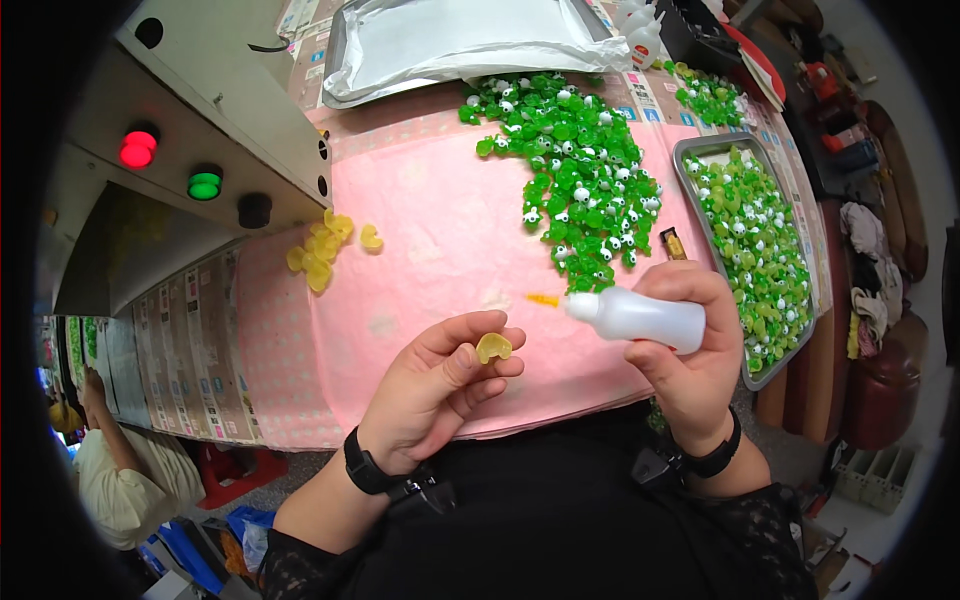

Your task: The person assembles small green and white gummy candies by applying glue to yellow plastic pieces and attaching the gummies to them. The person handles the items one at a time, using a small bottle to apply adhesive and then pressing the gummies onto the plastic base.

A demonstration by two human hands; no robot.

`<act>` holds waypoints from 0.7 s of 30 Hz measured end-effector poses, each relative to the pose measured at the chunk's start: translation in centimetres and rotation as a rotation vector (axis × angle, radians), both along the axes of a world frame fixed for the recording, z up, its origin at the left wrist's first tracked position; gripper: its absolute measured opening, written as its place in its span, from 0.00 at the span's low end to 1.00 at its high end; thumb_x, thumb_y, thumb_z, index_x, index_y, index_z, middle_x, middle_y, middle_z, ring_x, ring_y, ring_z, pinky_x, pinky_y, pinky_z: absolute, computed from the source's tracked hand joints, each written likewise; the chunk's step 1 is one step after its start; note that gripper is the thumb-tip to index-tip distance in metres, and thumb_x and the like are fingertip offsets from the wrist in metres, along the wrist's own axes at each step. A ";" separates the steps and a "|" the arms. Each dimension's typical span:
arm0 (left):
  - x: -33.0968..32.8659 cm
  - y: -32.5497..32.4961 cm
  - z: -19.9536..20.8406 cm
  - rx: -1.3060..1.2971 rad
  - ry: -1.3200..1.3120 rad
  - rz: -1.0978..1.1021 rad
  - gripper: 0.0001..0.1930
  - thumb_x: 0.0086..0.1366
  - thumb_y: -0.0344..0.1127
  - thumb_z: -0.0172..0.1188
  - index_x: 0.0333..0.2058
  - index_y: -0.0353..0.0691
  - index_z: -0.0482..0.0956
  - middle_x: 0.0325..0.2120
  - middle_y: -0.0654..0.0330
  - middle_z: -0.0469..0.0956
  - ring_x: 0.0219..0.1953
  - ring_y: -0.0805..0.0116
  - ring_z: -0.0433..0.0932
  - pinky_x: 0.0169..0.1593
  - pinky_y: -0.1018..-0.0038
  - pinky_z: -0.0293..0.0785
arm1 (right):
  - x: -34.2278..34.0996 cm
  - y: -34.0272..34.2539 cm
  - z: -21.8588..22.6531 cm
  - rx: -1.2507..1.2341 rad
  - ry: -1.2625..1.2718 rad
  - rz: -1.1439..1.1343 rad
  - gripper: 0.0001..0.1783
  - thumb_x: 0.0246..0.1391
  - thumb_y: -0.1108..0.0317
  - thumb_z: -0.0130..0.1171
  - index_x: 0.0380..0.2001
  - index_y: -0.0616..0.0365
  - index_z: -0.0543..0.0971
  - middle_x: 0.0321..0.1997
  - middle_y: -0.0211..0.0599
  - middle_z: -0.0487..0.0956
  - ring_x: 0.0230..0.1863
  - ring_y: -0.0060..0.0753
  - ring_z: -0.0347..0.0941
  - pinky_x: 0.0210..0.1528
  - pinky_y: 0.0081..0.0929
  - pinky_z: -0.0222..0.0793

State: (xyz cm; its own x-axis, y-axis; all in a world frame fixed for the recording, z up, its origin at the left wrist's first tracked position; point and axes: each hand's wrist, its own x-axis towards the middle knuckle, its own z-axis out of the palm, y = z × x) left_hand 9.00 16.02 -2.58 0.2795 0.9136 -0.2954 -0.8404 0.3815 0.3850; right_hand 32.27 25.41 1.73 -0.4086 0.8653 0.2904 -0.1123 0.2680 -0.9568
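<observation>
Between the thumb and fingers of my left hand (430, 385) is a small translucent yellow curved plastic piece (494, 348). My right hand (695, 375) grips a white squeeze bottle (650, 318), tilted on its side. Its orange-yellow nozzle (543, 299) points left, a short way above and right of the yellow piece, not touching it. More yellow pieces (322, 247) lie loosely together on the pink cloth (420, 220) at the left. Beyond the bottle spreads a big heap of small green pieces with white eye-like balls (585, 170).
A grey tray (765, 378) of similar green pieces stands at the right. At the back lies a tray lined with white sheet (460, 45). A machine housing with red and green buttons (205, 183) rises at the left. Another person (140, 470) sits at the far left.
</observation>
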 end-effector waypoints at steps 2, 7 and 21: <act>0.2 0.0 -0.5 0.013 -0.024 0.018 0.18 0.70 0.30 0.54 0.57 0.37 0.70 0.53 0.52 0.75 0.50 0.67 0.79 0.52 0.76 0.79 | -0.1 0.0 0.0 0.106 0.005 -0.037 0.24 0.47 0.70 0.72 0.45 0.60 0.71 0.40 0.36 0.72 0.40 0.27 0.69 0.44 0.24 0.67; 0.6 0.0 -0.4 -0.043 0.067 0.027 0.19 0.67 0.39 0.59 0.54 0.38 0.71 0.52 0.52 0.75 0.46 0.67 0.80 0.48 0.76 0.80 | 0.0 0.1 0.5 0.367 -0.196 -0.044 0.27 0.47 0.53 0.72 0.41 0.60 0.73 0.36 0.37 0.72 0.35 0.28 0.68 0.38 0.24 0.66; 0.2 -0.1 -1.0 0.002 -0.074 0.006 0.18 0.70 0.32 0.53 0.57 0.34 0.69 0.57 0.49 0.72 0.51 0.65 0.79 0.54 0.77 0.78 | -1.5 0.2 1.9 0.484 -0.235 0.038 0.21 0.42 0.66 0.75 0.37 0.62 0.77 0.31 0.39 0.76 0.30 0.36 0.73 0.32 0.28 0.69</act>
